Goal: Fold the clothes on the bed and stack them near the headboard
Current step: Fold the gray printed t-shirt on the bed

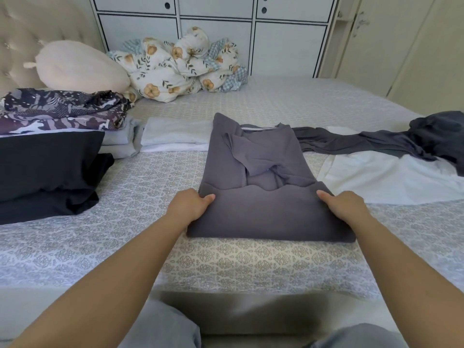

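A grey shirt (261,159) lies in the middle of the bed, its sleeves folded inward and its lower part doubled up over the body. My left hand (189,205) pinches the left corner of that folded edge, thumb on top. My right hand (345,205) pinches the right corner the same way. To the left lie folded clothes: a black pile (50,169), patterned purple pieces (62,109) and a pale folded stack (173,136). Unfolded at the right lie a dark grey garment (401,139) and a white one (391,179).
A tufted headboard (22,33) stands at the far left with a cream pillow (80,69) against it. A bundled floral duvet (180,64) sits at the far side, white cabinets (213,26) behind it. The patterned bedspread (251,267) reaches the near edge by my knees.
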